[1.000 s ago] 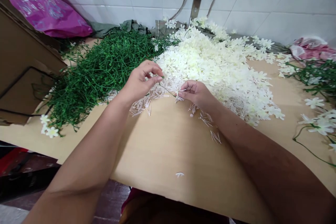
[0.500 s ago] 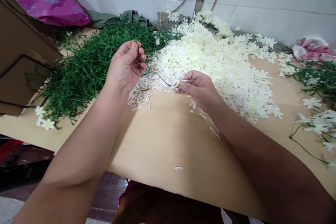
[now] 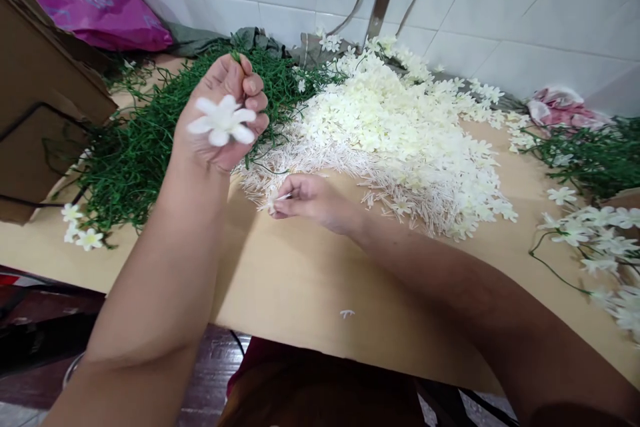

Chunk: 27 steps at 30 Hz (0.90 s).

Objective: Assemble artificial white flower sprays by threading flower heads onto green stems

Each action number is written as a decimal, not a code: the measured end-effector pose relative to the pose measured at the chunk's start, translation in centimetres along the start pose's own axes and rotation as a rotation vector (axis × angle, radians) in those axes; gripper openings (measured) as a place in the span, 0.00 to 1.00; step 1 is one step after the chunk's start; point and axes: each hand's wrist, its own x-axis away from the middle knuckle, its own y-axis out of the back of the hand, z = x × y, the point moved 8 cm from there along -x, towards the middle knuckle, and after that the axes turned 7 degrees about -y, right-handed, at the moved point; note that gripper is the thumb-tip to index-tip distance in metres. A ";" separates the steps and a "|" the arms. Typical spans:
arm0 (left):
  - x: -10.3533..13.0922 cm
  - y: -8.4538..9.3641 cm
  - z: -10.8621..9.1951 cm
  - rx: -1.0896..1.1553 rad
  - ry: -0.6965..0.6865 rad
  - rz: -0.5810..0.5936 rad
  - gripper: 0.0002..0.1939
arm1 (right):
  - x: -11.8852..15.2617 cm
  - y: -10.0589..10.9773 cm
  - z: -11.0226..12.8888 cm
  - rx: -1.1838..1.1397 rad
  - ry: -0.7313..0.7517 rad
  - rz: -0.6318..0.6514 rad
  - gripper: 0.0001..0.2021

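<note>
My left hand is raised over the heap of green stems, its fingers pinched on a green stem. A white flower shows in front of that palm. Lower and to the right, my right hand is closed on a small white piece, just above the table's near side of the pile. Beyond it lies a large heap of cream-white flowers, with thin white sticks along its front edge.
A cardboard box and a purple bag stand at the left. More green stems and white flowers lie at the right. A tiled wall rises behind the wooden table.
My left hand has moved left and nearer, and a white flower now shows before its palm. My right hand has moved left and down, away from the flower heap.
</note>
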 end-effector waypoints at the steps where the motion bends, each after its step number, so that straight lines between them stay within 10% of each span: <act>1: 0.4 -0.8 -0.9 0.088 -0.056 0.041 0.10 | -0.7 -0.7 -0.2 0.012 -0.004 -0.007 0.14; 5: 1.8 -3.4 -1.2 0.041 -0.027 0.284 0.11 | -2.5 -0.1 0.7 0.121 0.108 -0.095 0.12; 11: 2.0 -3.5 5.0 -0.441 0.383 0.450 0.03 | 2.5 9.4 3.2 0.108 0.238 -0.466 0.19; 17: 2.4 -5.3 8.9 -0.448 0.525 0.329 0.05 | 8.1 12.4 2.6 0.078 0.226 -0.603 0.18; 27: 3.6 -7.5 11.8 -0.314 0.588 0.167 0.05 | 8.0 12.2 2.5 0.146 0.243 -0.530 0.16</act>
